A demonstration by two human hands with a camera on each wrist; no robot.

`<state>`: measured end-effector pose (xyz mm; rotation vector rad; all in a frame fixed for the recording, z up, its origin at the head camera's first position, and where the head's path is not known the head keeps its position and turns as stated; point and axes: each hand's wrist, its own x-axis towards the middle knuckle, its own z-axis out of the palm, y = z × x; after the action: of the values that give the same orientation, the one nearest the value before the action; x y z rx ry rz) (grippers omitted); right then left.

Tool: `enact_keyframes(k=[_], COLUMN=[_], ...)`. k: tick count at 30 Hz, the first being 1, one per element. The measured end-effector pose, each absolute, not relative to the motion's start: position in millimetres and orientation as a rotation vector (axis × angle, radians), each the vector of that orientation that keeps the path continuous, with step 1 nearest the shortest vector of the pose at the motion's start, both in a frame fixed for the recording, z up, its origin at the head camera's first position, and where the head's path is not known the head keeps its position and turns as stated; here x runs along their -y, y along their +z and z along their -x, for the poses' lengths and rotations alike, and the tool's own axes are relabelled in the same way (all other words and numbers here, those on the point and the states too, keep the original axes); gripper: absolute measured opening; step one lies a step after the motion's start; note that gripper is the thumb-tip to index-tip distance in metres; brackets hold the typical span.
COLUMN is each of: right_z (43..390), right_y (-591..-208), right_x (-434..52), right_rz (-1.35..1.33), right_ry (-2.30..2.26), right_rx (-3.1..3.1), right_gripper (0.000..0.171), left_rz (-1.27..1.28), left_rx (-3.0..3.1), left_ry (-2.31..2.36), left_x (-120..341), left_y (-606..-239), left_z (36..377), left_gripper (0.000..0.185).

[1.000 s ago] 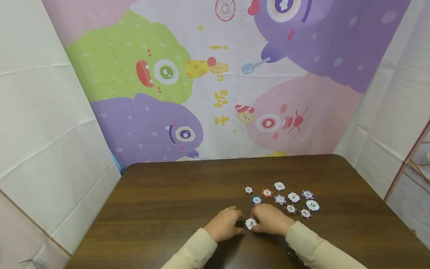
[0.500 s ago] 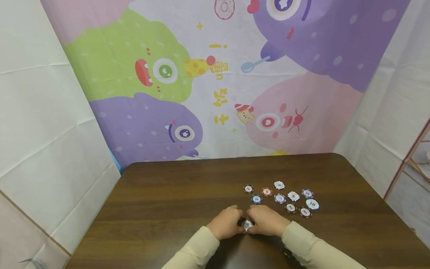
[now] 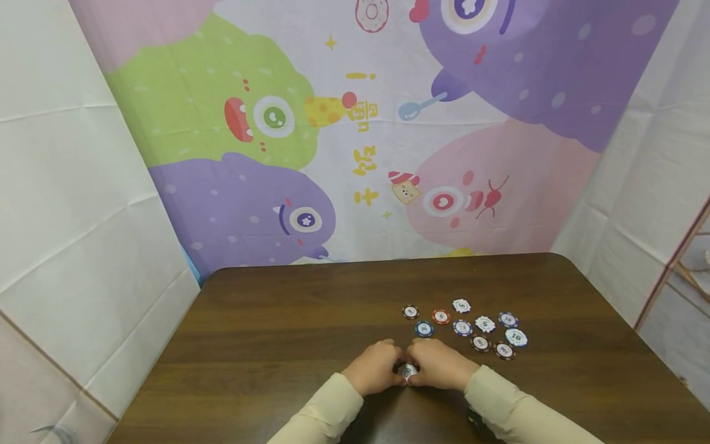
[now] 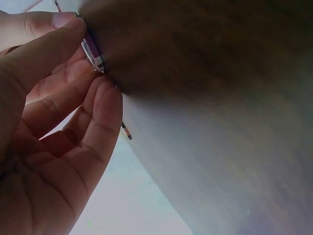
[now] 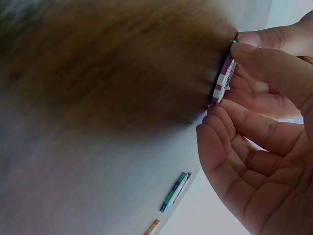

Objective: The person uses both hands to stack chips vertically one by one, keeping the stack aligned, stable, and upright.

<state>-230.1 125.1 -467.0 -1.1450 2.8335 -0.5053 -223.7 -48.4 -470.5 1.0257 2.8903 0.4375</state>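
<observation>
A poker chip [image 3: 408,371] with a white face lies between both hands near the front of the table. My left hand [image 3: 375,368] holds it from the left side, thumb at the near edge and fingers at the far edge. From the other side my right hand [image 3: 442,364] grips the same chip, and the two hands meet around it. In the right wrist view the chip's purple-and-white rim [image 5: 223,81] shows between thumb and fingertips, low at the tabletop. Only a short stretch of that rim [image 4: 93,51] is visible in the left wrist view.
Several loose chips lie flat beyond the right hand, among them a blue-green one [image 3: 424,328], a red one [image 3: 440,317] and a white one [image 3: 516,337]. The brown table [image 3: 266,327] ends at a printed cloth backdrop [image 3: 360,234].
The right hand has slid the chip slightly left to the left hand. The left hand, earlier apart from it, now holds it too. Hardly anything differs over the last half second.
</observation>
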Motion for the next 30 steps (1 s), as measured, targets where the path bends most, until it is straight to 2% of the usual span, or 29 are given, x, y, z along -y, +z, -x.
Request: enact_keyframes(k=[8,14,20,23,28,30], right_z=[233.1,241.7,255.4,264.8,280.4,284.8], right_y=[-468.5,-465.7,-460.5,-458.0,-455.2,-455.8], right_x=[-125.8,-131.2,-145.0,-150.9,-156.8,-157.6], right_rz=[1.128,1.056,0.924,0.829,0.683,0.662], right_ry=[-0.542,-0.646,-0.726,-0.725,-0.692,-0.669], right_rx=[-2.810,-2.773,-2.856,-2.922,-2.948,-2.940], right_gripper=[0.021,0.012,0.028,0.030,0.017,0.018], left_rz=[-1.016,-1.029,-1.016,-1.027,-1.045,-1.041], left_rx=[-2.903,-2.904,-2.889,-2.892,-2.905,-2.904], left_ry=[0.405,0.406,0.442,0.429,0.412,0.419], left_x=[47.4,47.5,47.8,47.9,48.4,48.9], left_y=[-469.9,-470.1,-471.6,-472.3,-472.5,-472.0], left_z=[223.1,223.2,223.6,224.4,225.7,225.5], left_gripper=[0.022,0.019,0.022,0.022,0.020,0.020])
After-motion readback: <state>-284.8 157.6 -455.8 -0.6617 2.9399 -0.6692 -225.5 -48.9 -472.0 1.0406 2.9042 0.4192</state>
